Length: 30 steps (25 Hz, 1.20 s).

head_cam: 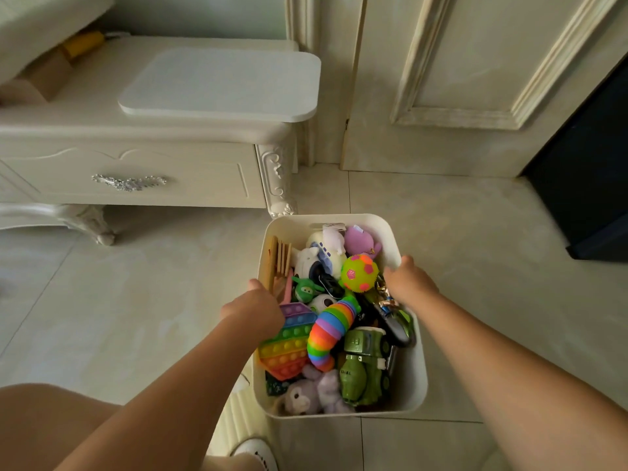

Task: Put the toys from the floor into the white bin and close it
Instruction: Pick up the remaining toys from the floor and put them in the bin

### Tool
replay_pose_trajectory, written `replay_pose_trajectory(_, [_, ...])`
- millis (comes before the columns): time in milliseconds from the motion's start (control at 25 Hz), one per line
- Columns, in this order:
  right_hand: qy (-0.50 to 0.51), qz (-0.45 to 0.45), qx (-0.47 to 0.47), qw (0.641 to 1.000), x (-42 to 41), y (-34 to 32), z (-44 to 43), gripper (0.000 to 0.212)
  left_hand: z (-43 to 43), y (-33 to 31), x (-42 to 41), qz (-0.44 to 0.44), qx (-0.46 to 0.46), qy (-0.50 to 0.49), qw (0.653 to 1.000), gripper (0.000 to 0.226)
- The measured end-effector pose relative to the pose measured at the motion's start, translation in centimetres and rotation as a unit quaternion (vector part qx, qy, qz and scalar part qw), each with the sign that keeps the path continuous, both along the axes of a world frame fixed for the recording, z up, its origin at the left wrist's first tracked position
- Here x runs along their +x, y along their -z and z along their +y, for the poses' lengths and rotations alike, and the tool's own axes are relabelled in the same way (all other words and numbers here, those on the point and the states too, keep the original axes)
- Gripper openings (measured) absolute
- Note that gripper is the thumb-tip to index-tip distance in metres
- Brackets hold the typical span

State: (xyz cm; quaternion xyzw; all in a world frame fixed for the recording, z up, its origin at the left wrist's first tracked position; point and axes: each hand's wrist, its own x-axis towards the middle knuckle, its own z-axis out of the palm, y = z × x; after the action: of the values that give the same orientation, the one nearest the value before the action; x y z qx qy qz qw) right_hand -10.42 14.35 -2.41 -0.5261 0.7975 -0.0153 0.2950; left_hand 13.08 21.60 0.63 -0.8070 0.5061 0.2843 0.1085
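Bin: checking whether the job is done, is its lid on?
No, the bin is open on top, toys show inside, and a white panel lies apart on the cabinet.

There was one white bin [413, 385] and one white lid [221, 85]. Two hands showed: one left hand [253, 309] and one right hand [409, 283]. The toys that could be counted were one rainbow pop pad [289, 345], one rainbow slug [328, 329], one spiky ball [359, 272], one green truck [365, 365] and two lilac plush animals [299, 397]. One cabinet [136, 171] had one silver handle [129, 181].
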Motion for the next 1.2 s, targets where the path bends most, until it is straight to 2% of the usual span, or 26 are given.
replay_pose_trajectory(80, [0.000, -0.038, 0.027, 0.999, -0.8, 0.6, 0.2, 0.048, -0.4, 0.2, 0.3, -0.019, 0.016, 0.033, 0.999, 0.050])
replay_pose_trajectory(200, [-0.038, -0.042, 0.013, 0.998, -2.1, 0.8, -0.1, 0.041, -0.8, 0.4, -0.2, -0.046, -0.008, 0.057, 0.997, 0.036])
replay_pose_trajectory(320, [0.021, -0.067, -0.007, 0.997, -3.6, 1.4, -0.2, 0.036, -1.7, 0.5, -1.3, -0.066, -0.038, 0.071, 0.995, 0.030])
replay_pose_trajectory(440, [0.098, -0.083, -0.018, 0.992, -5.5, 1.9, 0.2, 0.034, -3.4, 0.4, -2.5, -0.066, -0.095, 0.064, 0.991, 0.035])
replay_pose_trajectory(520, [0.162, -0.106, -0.033, 0.981, -7.1, 1.9, 0.8, 0.033, -4.7, 1.0, -3.3, -0.026, -0.139, 0.043, 0.989, 0.044])
replay_pose_trajectory(640, [0.256, -0.102, -0.052, 0.960, -9.4, 1.2, 2.3, 0.032, -6.2, 2.3, -5.5, 0.133, -0.176, -0.012, 0.975, 0.051])
replay_pose_trajectory(720, [0.320, -0.106, -0.058, 0.940, -10.5, 0.8, 3.7, 0.034, -6.2, 2.9, -8.0, 0.177, -0.218, 0.028, 0.959, 0.055])
replay_pose_trajectory(840, [0.428, -0.142, -0.063, 0.890, -11.2, 1.6, 5.7, 0.038, -4.7, 2.9, -11.1, 0.139, -0.265, 0.135, 0.945, 0.056])
replay_pose_trajectory(960, [0.525, -0.180, -0.062, 0.830, -11.4, 4.1, 7.0, 0.042, -2.9, 3.8, -12.3, 0.107, -0.283, 0.177, 0.937, 0.056])
replay_pose_trajectory(1040, [0.559, -0.205, -0.072, 0.800, -11.9, 7.0, 7.1, 0.044, -2.0, 4.3, -12.4, 0.100, -0.290, 0.155, 0.939, 0.059])
replay_pose_trajectory(1120, [0.573, -0.227, -0.078, 0.784, -12.3, 9.6, 7.1, 0.044, -1.4, 3.8, -12.4, 0.131, -0.283, 0.082, 0.947, 0.059])
replay_pose_trajectory(1200, [0.583, -0.244, -0.085, 0.770, -11.1, 8.0, 7.1, 0.043, -0.7, 3.1, -12.3, 0.171, -0.264, 0.008, 0.949, 0.056])
